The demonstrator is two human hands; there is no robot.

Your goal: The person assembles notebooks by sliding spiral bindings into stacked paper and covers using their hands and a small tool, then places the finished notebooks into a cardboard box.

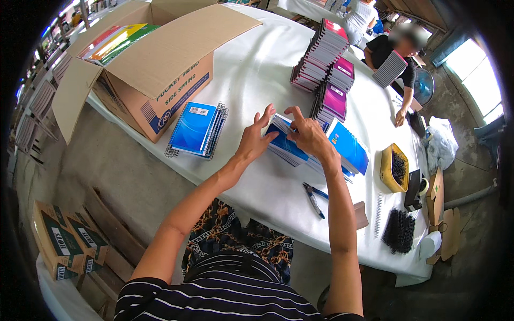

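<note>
one table (257, 59) in white cloth spreads beneath and around my grip. one open cardboard box (182, 91) stands left of it and further off. beyond my hands is a bank of red-edged books (321, 53), its piles running together past my counting, with two purple covers (335, 100) facing up nearer me.

three lots of blue notebooks are about me: one wire-bound pile (194, 128) to the left of my grip, one blue stack (285, 140) right at it, and one blue bundle (348, 147) just to its right.

of my two hands, the left hand (256, 140) is spread, thumb by the stack's near edge; the right hand (310, 136) bends its fingers over the top cover, and i cannot tell whether it pinches anything.

further right sit one yellow tub (385, 171) and, nearer my body, one bunch of black coils (399, 231). one pair of pliers (315, 199) lies on my side of the grip, and one pale coil (379, 215) right of that.
</note>
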